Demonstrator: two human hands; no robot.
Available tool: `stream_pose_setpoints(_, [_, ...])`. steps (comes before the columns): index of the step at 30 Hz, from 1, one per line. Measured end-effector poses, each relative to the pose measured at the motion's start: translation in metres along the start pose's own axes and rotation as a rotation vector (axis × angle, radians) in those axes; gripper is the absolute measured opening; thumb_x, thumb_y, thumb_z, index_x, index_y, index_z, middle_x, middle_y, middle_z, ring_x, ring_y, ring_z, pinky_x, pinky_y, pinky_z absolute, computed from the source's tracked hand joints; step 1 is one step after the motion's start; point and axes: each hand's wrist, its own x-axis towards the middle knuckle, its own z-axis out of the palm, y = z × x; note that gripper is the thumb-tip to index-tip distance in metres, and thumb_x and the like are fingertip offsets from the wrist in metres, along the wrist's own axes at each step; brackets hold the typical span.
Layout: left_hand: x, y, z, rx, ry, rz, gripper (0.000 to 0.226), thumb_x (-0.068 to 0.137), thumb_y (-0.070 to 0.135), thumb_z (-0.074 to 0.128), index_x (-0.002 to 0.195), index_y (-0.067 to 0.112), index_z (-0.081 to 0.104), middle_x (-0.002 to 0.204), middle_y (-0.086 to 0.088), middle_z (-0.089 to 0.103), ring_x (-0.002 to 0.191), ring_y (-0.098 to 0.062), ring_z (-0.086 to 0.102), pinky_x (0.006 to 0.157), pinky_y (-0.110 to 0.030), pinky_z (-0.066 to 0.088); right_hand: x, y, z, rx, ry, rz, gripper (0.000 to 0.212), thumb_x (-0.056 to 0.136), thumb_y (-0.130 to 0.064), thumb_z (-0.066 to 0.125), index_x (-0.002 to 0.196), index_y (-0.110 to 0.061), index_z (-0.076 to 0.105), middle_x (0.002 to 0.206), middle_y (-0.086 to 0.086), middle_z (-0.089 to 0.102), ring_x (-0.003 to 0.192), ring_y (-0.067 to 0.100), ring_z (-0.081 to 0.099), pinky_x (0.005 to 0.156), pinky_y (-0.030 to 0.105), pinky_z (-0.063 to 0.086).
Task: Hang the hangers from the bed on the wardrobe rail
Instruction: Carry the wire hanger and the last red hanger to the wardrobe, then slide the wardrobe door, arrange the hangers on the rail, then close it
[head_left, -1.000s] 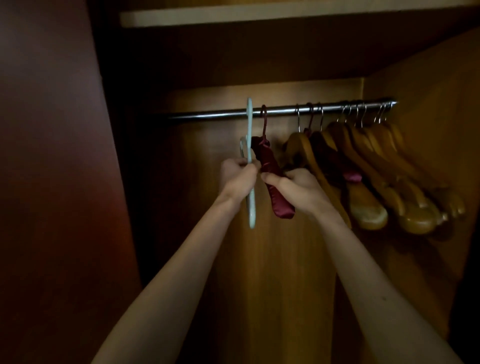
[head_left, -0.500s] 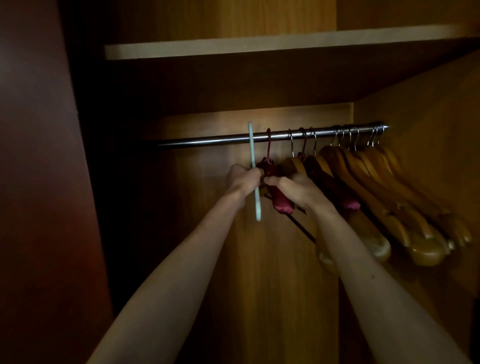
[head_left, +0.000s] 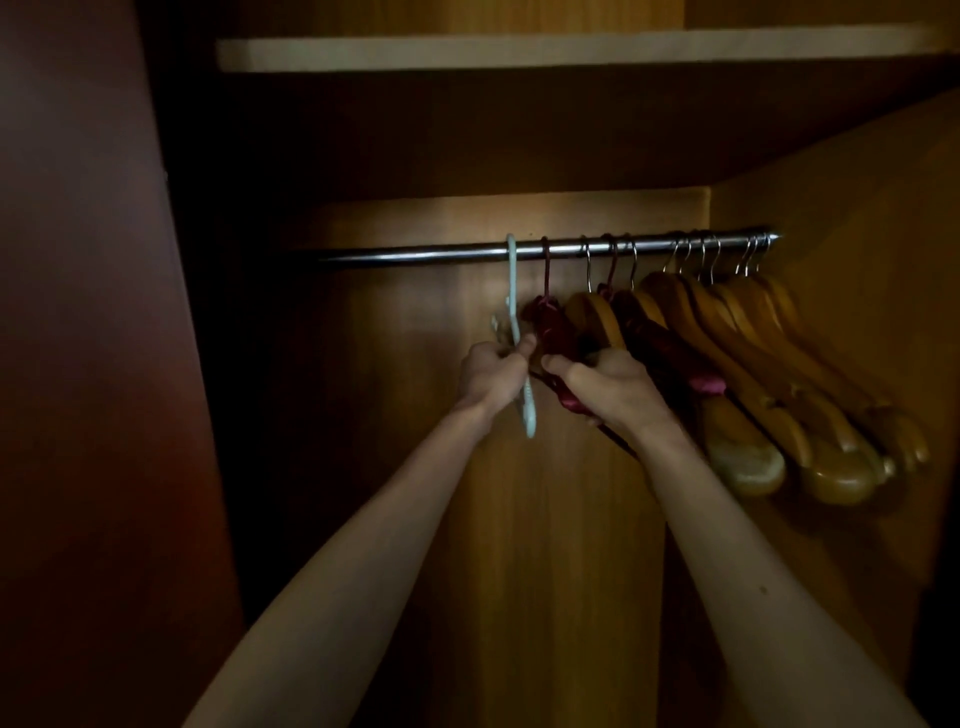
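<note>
Head view. The wardrobe rail (head_left: 415, 256) runs across the compartment below a shelf (head_left: 519, 52). Hooked on it, from left to right: a pale blue hanger (head_left: 514, 291), a dark red padded hanger (head_left: 550, 327), then a row of wooden hangers (head_left: 753, 364) bunched toward the right end.

The left hand (head_left: 493, 374) is clenched around the body of the pale blue hanger, whose hook already sits over the rail. The right hand (head_left: 608, 384) is closed around the lower part of the dark red padded hanger (its hook is also on the rail).

Step in hand, as judged: seating and spacing the two newly hung items. Recommended procedure:

1. Confirm each hook rests fully over the rail before letting go.
2. Slide the red hanger rightward, close to the wooden row.
3. Lower each hanger until it hangs freely, then let go, to avoid swinging.

The bed is out of frame; whether further hangers remain there cannot be told.
</note>
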Motion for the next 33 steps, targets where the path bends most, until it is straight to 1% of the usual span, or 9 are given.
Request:
stream_pose_setpoints(5, [-0.048, -0.022, -0.014, 0.077, 0.056, 0.071, 0.04, 0.098, 0.049, 0.058, 0.077, 0.017, 0.07, 0.067, 0.004, 0.065, 0.073, -0.019, 0.066, 0.065, -0.026, 0.045, -0.038, 0.014, 0.01, 0.002, 0.002, -0.051, 0.029, 0.084, -0.051, 0.067, 0.079, -0.022, 0.068, 0.075, 0.004, 0.073, 0.068, 0.02, 0.069, 0.07, 0.036, 0.058])
stream_pose_setpoints(9, [-0.09, -0.037, -0.039, 0.212, 0.152, 0.184, 0.024, 0.097, 0.043, 0.061, 0.106, 0.024, 0.074, 0.098, 0.002, 0.075, 0.1, -0.02, 0.069, 0.082, -0.025, 0.052, -0.069, 0.036, 0.027, -0.09, -0.041, -0.072, 0.034, 0.086, -0.044, 0.068, 0.113, -0.022, 0.072, 0.107, -0.004, 0.072, 0.101, 0.017, 0.066, 0.091, 0.038, 0.056])
stream_pose_setpoints(13, [-0.134, -0.053, -0.064, 0.314, 0.139, 0.251, 0.049, 0.093, 0.028, 0.066, 0.141, 0.022, 0.057, 0.118, -0.008, 0.072, 0.112, -0.032, 0.066, 0.098, -0.04, 0.054, -0.111, 0.069, 0.064, -0.123, -0.194, -0.008, 0.02, 0.087, -0.046, 0.069, 0.102, -0.033, 0.071, 0.094, -0.008, 0.067, 0.082, 0.011, 0.061, 0.066, 0.025, 0.049])
stream_pose_setpoints(15, [-0.156, -0.067, -0.073, 0.371, 0.031, 0.249, 0.051, 0.094, 0.027, 0.064, 0.144, 0.022, 0.053, 0.114, -0.01, 0.073, 0.103, -0.039, 0.067, 0.096, -0.044, 0.056, -0.136, 0.088, 0.089, -0.09, -0.275, 0.046, 0.014, 0.084, -0.047, 0.072, 0.092, -0.035, 0.072, 0.084, -0.007, 0.068, 0.073, 0.015, 0.065, 0.064, 0.032, 0.056])
stream_pose_setpoints(17, [-0.179, -0.081, -0.082, 0.472, -0.123, 0.291, 0.04, 0.095, 0.021, 0.062, 0.135, 0.017, 0.062, 0.117, -0.003, 0.073, 0.098, -0.028, 0.069, 0.093, -0.028, 0.053, -0.162, 0.107, 0.116, -0.064, -0.317, 0.077, 0.006, 0.081, -0.042, 0.075, 0.083, -0.037, 0.073, 0.074, -0.007, 0.069, 0.064, 0.017, 0.066, 0.062, 0.04, 0.06])
stream_pose_setpoints(21, [-0.22, -0.122, -0.099, 0.581, -0.374, 0.418, 0.015, 0.094, 0.012, 0.062, 0.098, 0.012, 0.076, 0.097, 0.001, 0.076, 0.085, -0.01, 0.07, 0.078, -0.027, 0.057, -0.223, 0.136, 0.168, -0.115, -0.446, 0.101, 0.022, 0.086, -0.024, 0.072, 0.07, -0.037, 0.065, 0.062, -0.019, 0.062, 0.053, -0.005, 0.059, 0.053, 0.024, 0.045])
stream_pose_setpoints(23, [-0.234, -0.15, -0.108, 0.613, -0.5, 0.407, 0.014, 0.096, 0.014, 0.062, 0.093, 0.011, 0.075, 0.087, 0.001, 0.074, 0.072, -0.008, 0.066, 0.068, -0.03, 0.058, -0.253, 0.143, 0.191, -0.138, -0.515, 0.162, 0.017, 0.089, -0.022, 0.071, 0.073, -0.026, 0.066, 0.059, -0.017, 0.057, 0.05, -0.002, 0.055, 0.052, 0.022, 0.037])
stream_pose_setpoints(27, [-0.265, -0.189, -0.125, 0.787, -0.699, 0.48, 0.016, 0.099, 0.018, 0.057, 0.092, 0.012, 0.07, 0.081, -0.001, 0.069, 0.067, -0.012, 0.061, 0.059, -0.033, 0.055, -0.31, 0.148, 0.228, -0.178, -0.604, 0.295, 0.025, 0.093, -0.023, 0.065, 0.097, 0.001, 0.068, 0.073, 0.017, 0.063, 0.059, 0.022, 0.052, 0.054, 0.037, 0.037])
stream_pose_setpoints(33, [-0.311, -0.243, -0.149, 1.136, -0.89, 0.658, 0.021, 0.101, 0.021, 0.052, 0.102, 0.012, 0.07, 0.09, -0.003, 0.069, 0.072, -0.017, 0.063, 0.054, -0.03, 0.038, -0.367, 0.137, 0.272, -0.356, -0.649, 0.428, 0.023, 0.095, -0.038, 0.064, 0.104, -0.018, 0.063, 0.097, 0.002, 0.069, 0.085, 0.018, 0.064, 0.075, 0.032, 0.057])
